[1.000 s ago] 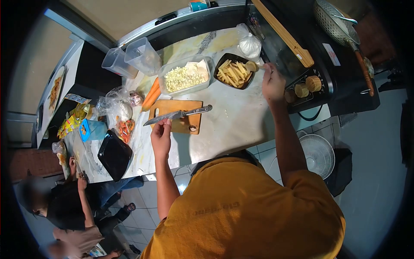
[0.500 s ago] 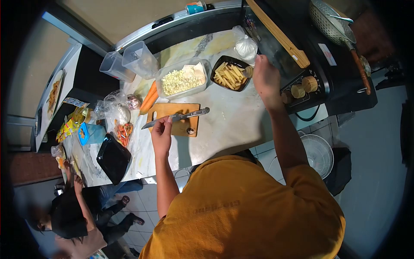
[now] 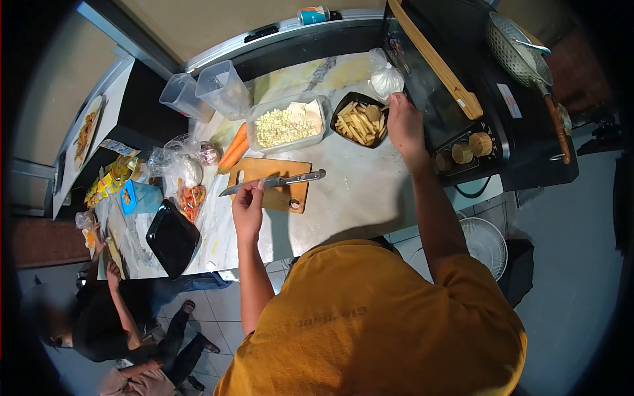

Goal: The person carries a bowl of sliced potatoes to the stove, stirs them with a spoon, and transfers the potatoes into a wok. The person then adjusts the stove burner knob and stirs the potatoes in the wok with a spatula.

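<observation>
- Grey-bladed, dark-handled knife [image 3: 300, 177] — over tan wooden cutting board [image 3: 284, 199], marbled surface [image 3: 356, 198]. Long axis roughly left-right; tip left, handle right.
- Left hand [image 3: 247, 212]: fingers clamped on blade.
- Right hand [image 3: 405, 125]: beside black squarish bowl [image 3: 380, 141] — whether fingers grip anything, cannot tell.

Over the wooden cutting board [image 3: 281, 198], the left hand [image 3: 247, 201] grips a knife [image 3: 290, 180] by its blade. Beyond the board to the right, the right hand [image 3: 405, 125] pinches a spoon [image 3: 372, 113] over fries [image 3: 356, 127] in a black bowl [image 3: 349, 98]. Carrots [image 3: 234, 149] lie just past the board's far left corner.
</observation>
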`<action>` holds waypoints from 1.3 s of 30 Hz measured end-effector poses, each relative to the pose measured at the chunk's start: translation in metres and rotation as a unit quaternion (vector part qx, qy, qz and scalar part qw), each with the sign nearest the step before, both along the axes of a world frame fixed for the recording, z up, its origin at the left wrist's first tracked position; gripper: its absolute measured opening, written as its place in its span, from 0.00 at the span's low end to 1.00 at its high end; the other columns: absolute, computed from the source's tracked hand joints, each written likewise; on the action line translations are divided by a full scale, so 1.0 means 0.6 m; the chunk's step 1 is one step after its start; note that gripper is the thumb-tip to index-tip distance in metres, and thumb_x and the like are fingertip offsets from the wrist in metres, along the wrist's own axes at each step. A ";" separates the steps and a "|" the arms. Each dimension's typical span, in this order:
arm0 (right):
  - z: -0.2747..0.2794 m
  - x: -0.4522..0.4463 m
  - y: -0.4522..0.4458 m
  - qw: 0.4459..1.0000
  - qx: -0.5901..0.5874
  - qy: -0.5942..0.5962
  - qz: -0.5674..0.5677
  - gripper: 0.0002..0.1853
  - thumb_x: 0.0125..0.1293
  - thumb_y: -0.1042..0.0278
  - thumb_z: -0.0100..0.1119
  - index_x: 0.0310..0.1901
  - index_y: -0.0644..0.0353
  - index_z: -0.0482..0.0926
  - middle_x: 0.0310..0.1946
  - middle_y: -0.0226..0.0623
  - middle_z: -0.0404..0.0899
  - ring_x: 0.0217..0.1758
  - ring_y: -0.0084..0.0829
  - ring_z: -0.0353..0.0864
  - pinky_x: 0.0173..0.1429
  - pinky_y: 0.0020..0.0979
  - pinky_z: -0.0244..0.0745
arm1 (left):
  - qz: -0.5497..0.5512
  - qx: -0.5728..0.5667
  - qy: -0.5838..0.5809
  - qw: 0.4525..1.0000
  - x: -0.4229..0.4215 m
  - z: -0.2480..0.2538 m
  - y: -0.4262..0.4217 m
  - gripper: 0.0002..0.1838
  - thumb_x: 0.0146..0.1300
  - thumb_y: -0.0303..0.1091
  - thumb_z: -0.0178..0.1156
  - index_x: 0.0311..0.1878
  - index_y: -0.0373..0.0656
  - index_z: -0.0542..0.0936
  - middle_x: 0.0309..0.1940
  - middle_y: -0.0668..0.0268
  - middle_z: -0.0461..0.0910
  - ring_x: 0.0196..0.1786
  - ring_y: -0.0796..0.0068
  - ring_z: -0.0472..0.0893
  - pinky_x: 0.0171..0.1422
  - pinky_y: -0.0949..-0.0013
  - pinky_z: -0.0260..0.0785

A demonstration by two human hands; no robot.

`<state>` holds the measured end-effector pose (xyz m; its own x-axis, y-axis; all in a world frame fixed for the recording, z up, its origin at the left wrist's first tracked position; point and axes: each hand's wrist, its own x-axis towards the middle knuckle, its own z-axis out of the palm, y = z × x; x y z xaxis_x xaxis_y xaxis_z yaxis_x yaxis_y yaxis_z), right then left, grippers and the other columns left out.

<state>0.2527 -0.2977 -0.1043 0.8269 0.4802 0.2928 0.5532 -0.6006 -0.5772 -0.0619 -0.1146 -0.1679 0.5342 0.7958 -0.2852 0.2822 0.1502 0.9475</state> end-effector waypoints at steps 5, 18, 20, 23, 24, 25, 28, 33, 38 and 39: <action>-0.003 -0.002 -0.014 0.997 0.060 -0.007 -0.044 0.14 0.70 0.61 0.41 0.43 0.63 0.73 0.35 0.56 0.77 0.43 0.57 0.75 0.46 0.47 0.70 | 0.007 0.011 -0.002 1.000 0.001 -0.007 -0.001 0.12 0.64 0.37 0.59 0.43 0.37 0.78 0.30 0.73 0.75 0.33 0.86 0.69 0.39 0.80 0.61; -0.007 0.001 -0.034 0.993 0.077 -0.093 -0.002 0.10 0.69 0.66 0.46 0.42 0.62 0.74 0.34 0.51 0.78 0.40 0.53 0.78 0.40 0.39 0.73 | -0.011 -0.008 0.015 1.000 0.020 0.011 -0.021 0.12 0.63 0.35 0.60 0.45 0.36 0.78 0.31 0.72 0.76 0.35 0.86 0.72 0.41 0.80 0.63; -0.011 0.006 -0.039 0.990 0.091 -0.102 0.014 0.10 0.68 0.66 0.48 0.43 0.62 0.75 0.34 0.50 0.78 0.40 0.52 0.78 0.41 0.39 0.74 | -0.007 -0.006 0.012 1.000 0.016 0.011 -0.025 0.12 0.63 0.35 0.60 0.45 0.36 0.78 0.31 0.72 0.76 0.35 0.86 0.72 0.41 0.81 0.63; -0.042 0.011 -0.050 0.998 0.024 -0.045 0.031 0.10 0.69 0.67 0.44 0.44 0.62 0.74 0.41 0.47 0.78 0.46 0.49 0.76 0.47 0.42 0.72 | 0.006 -0.009 -0.007 1.000 0.012 0.013 -0.033 0.12 0.63 0.35 0.60 0.44 0.37 0.77 0.29 0.73 0.75 0.33 0.86 0.71 0.40 0.81 0.63; -0.068 0.022 -0.056 0.997 0.011 -0.067 0.048 0.10 0.68 0.68 0.44 0.44 0.61 0.74 0.43 0.44 0.78 0.48 0.47 0.76 0.49 0.41 0.72 | 0.014 -0.010 -0.013 1.000 0.011 0.018 -0.035 0.12 0.63 0.35 0.60 0.44 0.37 0.77 0.29 0.73 0.75 0.33 0.87 0.71 0.39 0.81 0.63; -0.079 0.026 -0.061 0.991 -0.031 -0.116 0.065 0.11 0.68 0.69 0.43 0.46 0.61 0.74 0.44 0.42 0.78 0.48 0.46 0.76 0.50 0.40 0.73 | 0.010 -0.002 -0.001 1.000 0.007 0.018 -0.035 0.12 0.63 0.34 0.60 0.44 0.37 0.77 0.28 0.74 0.74 0.32 0.87 0.70 0.38 0.81 0.63; -0.100 0.017 -0.070 0.993 0.105 0.033 -0.034 0.19 0.72 0.57 0.40 0.41 0.64 0.75 0.25 0.39 0.74 0.28 0.31 0.74 0.36 0.32 0.70 | 0.031 -0.001 -0.035 0.999 0.002 0.007 -0.039 0.12 0.63 0.34 0.60 0.44 0.36 0.77 0.27 0.76 0.73 0.31 0.88 0.69 0.36 0.81 0.62; -0.176 0.015 -0.083 0.940 0.270 0.203 -0.049 0.16 0.69 0.61 0.48 0.49 0.68 0.70 0.25 0.37 0.76 0.30 0.25 0.75 0.38 0.29 0.69 | 0.042 -0.006 -0.002 0.999 -0.013 0.010 -0.047 0.11 0.63 0.33 0.60 0.44 0.36 0.77 0.27 0.74 0.74 0.31 0.87 0.70 0.37 0.80 0.63; -0.183 -0.017 -0.073 0.925 0.170 0.323 -0.107 0.26 0.66 0.59 0.52 0.58 0.66 0.60 0.27 0.40 0.76 0.27 0.27 0.75 0.35 0.27 0.69 | 0.064 -0.011 0.017 0.998 -0.013 0.021 -0.067 0.12 0.63 0.34 0.60 0.44 0.35 0.77 0.27 0.74 0.74 0.31 0.87 0.70 0.37 0.80 0.63; -0.174 -0.023 -0.068 0.893 0.158 0.409 -0.097 0.29 0.66 0.56 0.49 0.62 0.64 0.55 0.30 0.43 0.77 0.25 0.29 0.76 0.32 0.28 0.70 | 0.068 -0.010 0.018 0.997 -0.015 0.020 -0.069 0.12 0.63 0.34 0.60 0.44 0.35 0.77 0.27 0.74 0.74 0.31 0.87 0.70 0.37 0.80 0.63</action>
